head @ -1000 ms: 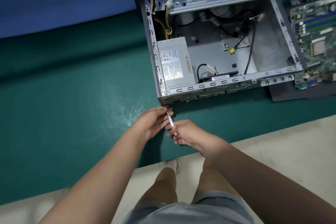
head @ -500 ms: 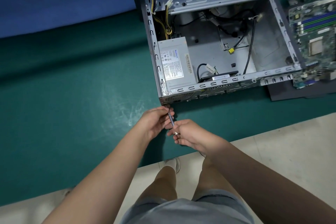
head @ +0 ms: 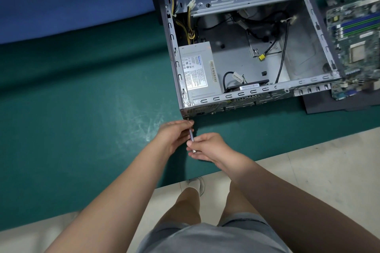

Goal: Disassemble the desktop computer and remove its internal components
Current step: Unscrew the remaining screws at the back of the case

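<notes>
Head view is showing the left hand [head: 174,135] and right hand [head: 207,146] both pinching a slim silver screwdriver [head: 191,136] at the open grey metal computer case's [head: 242,100] near-left corner on the green mat [head: 82,109], where a tilted tip is risking slipping.

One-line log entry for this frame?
both hands grip slim silver screwdriver | tip at open grey metal case rear corner | grey power supply inside

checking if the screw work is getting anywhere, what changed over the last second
Almost nothing visibly changed. The left hand still steadies the screwdriver near its tip at the computer case corner, and the right hand still grips the handle end. Any turning is too small to see. The power supply and motherboard stayed put.
</notes>
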{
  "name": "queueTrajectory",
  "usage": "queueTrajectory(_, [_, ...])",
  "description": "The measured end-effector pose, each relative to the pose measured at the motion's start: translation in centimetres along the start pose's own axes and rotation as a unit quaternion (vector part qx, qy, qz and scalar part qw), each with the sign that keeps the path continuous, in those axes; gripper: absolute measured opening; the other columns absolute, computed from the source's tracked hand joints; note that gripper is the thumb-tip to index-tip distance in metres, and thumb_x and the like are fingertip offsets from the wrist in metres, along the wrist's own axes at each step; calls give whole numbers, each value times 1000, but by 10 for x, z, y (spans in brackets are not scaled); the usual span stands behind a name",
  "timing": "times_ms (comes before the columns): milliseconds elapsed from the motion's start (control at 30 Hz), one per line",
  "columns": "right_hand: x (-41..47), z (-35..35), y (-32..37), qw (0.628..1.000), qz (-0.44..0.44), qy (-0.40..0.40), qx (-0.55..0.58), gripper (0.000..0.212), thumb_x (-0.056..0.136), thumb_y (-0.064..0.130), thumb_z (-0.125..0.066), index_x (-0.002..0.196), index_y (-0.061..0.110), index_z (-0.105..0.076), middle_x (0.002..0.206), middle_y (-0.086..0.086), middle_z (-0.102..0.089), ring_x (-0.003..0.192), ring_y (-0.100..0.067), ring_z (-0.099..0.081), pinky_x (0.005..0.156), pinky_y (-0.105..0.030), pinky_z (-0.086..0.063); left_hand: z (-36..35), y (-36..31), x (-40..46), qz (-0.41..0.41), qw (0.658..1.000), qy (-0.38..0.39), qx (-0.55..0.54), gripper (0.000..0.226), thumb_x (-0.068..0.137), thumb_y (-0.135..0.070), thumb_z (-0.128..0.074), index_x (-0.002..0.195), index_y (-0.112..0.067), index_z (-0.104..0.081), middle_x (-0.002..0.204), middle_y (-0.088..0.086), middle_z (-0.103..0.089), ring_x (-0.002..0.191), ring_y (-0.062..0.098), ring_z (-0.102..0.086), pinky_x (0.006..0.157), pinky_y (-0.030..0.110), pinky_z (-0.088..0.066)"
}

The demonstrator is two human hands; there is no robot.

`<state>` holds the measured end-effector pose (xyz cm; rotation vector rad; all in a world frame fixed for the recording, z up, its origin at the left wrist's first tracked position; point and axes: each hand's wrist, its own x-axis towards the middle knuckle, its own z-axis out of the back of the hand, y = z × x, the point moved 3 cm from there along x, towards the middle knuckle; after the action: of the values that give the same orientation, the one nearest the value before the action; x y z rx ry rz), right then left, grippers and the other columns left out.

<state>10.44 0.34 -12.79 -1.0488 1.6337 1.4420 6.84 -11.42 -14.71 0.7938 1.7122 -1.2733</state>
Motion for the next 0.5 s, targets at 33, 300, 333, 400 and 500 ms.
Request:
queueTrajectory(33, [2,1,0,1000,8,-15,-12,20,81,7,-73,96,1,-60,78,-12,-66,63,-16,-65,57,-19,-56,0,1,0,-1,1000,-10,20,13,78,-6,-74,89,-4,-66,76,6,-67,68,15,-62,53,21,-52])
queueTrajectory(300, [6,-3,4,996,23,-20,-86,22,80,14,-75,85,8,-55,80,-12,-66,58,-13,-66,51,-19,-54,-3,-4,-1,-15,997,-46,63,10,80,1,-70,89,5,-66,73,13,-65,54,16,-63,49,21,-53])
queueTrajectory(333, [4,-4,4,997,-2,6,-76,19,86,19,-70,92,7,-56,87,-14,-67,63,-15,-67,54,-20,-56,-5,-6,-3,-12,997,-42,56,2,83,4,-66,84,4,-65,70,14,-63,51,16,-63,47,21,-53])
queueTrajectory(400, [0,-3,3,995,-61,59,-46,20,96,21,-55,107,4,-56,95,-15,-68,77,-21,-69,63,-26,-58,-8,-7,-5,-5,998,-33,50,11,88,6,-57,79,1,-62,69,14,-63,54,17,-64,48,22,-54])
queueTrajectory(500, [-4,4,3,990,-94,104,10,22,98,2,-39,114,-1,-54,94,-16,-67,88,-25,-67,68,-29,-58,-11,-7,-7,-3,999,-12,40,21,94,8,-43,81,0,-57,76,15,-63,67,21,-64,61,28,-57])
